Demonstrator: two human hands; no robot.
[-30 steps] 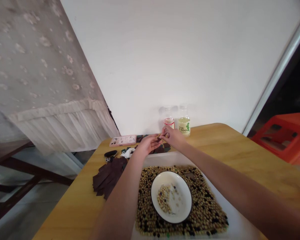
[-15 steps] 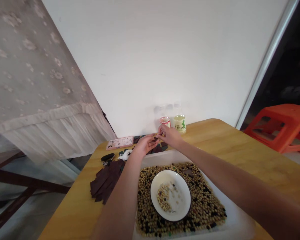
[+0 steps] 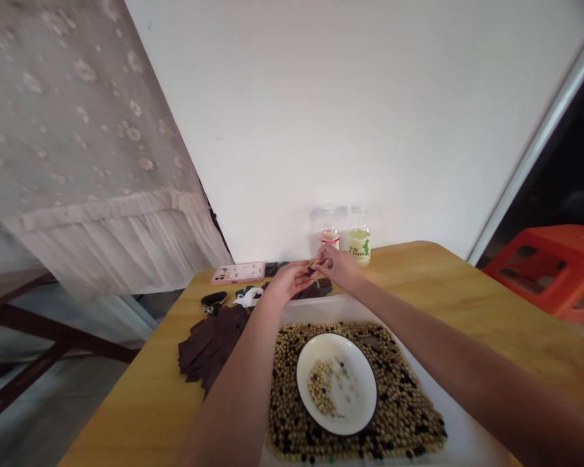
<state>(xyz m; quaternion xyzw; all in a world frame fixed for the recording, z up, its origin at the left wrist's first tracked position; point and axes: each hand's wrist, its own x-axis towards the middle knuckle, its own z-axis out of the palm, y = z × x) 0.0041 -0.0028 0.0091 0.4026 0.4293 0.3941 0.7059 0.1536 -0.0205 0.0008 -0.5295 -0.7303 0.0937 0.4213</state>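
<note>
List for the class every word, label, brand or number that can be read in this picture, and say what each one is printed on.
"100" in dark print on the pale label of the bottle of pale yellow liquid; any characters around it are too blurred to read.
The red-and-white label on the neighbouring bottle: too small to read.
The pink phone case: its printed pattern is too small to read.
</note>
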